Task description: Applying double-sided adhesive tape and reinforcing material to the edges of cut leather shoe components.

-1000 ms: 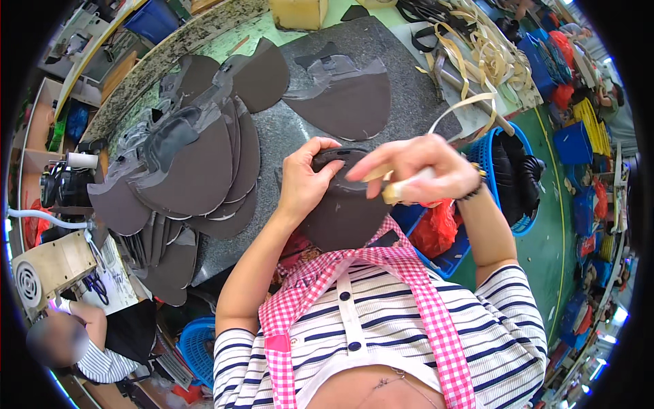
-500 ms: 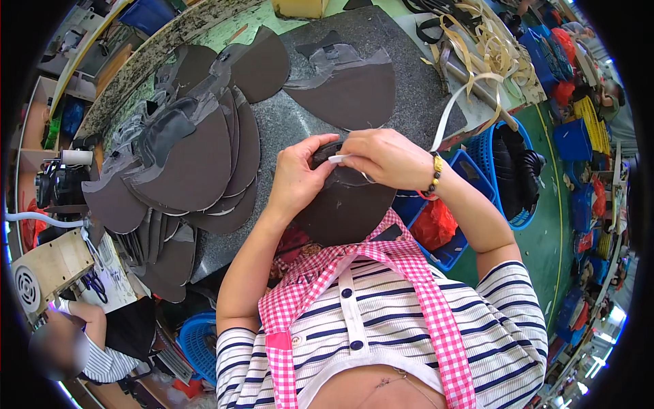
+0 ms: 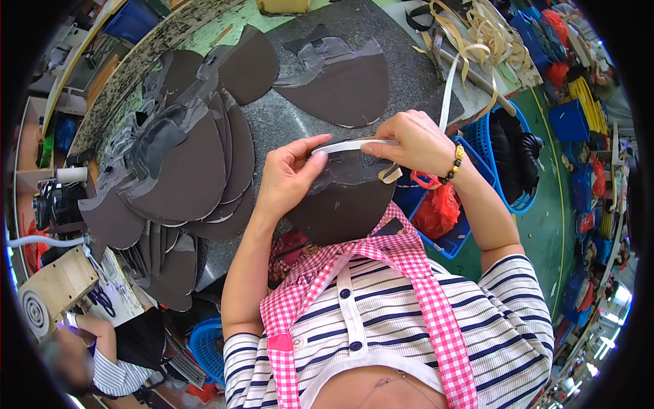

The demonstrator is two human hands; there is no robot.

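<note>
A dark brown rounded fabric piece (image 3: 344, 201) rests at the near edge of the grey table (image 3: 286, 123). My left hand (image 3: 289, 177) grips its left upper edge, thumb pressing a pale strip of tape (image 3: 354, 144) that runs along the piece's top. My right hand (image 3: 412, 143) pinches the same strip at its right end, where the tape turns up toward the back (image 3: 447, 88). A beaded bracelet sits on my right wrist.
A fan of similar dark pieces (image 3: 184, 170) lies at the left, with two more (image 3: 340, 78) farther back. Loose tan strips (image 3: 477, 31) pile at the back right. Blue baskets (image 3: 507, 157) stand to the right. Another person's arm (image 3: 102, 334) shows at lower left.
My right hand has lowered from above the piece and drawn the pale strip leftward along its top edge. My left thumb has come onto the strip's end.
</note>
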